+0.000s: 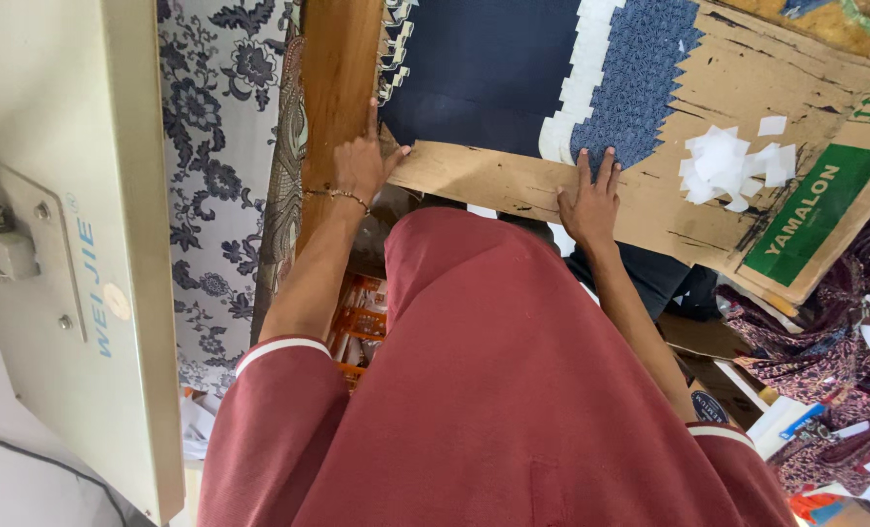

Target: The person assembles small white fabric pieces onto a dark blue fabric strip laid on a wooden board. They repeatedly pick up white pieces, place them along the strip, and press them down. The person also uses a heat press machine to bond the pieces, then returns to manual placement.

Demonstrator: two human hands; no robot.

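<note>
The left hand (362, 161) lies open, fingers spread, on the near edge of the cardboard sheet (513, 181); the right hand (591, 200) presses flat at three o'clock from it. Dark navy fabric (484, 68) spreads at twelve o'clock, a wooden plank (337, 78) hems the left side, and white paper scraps (732, 161) lie at two o'clock.

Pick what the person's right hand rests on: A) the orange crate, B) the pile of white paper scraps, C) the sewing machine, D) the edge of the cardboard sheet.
D: the right hand lies flat, fingers spread, on the near edge of the cardboard sheet, apart from the white scraps.
</note>
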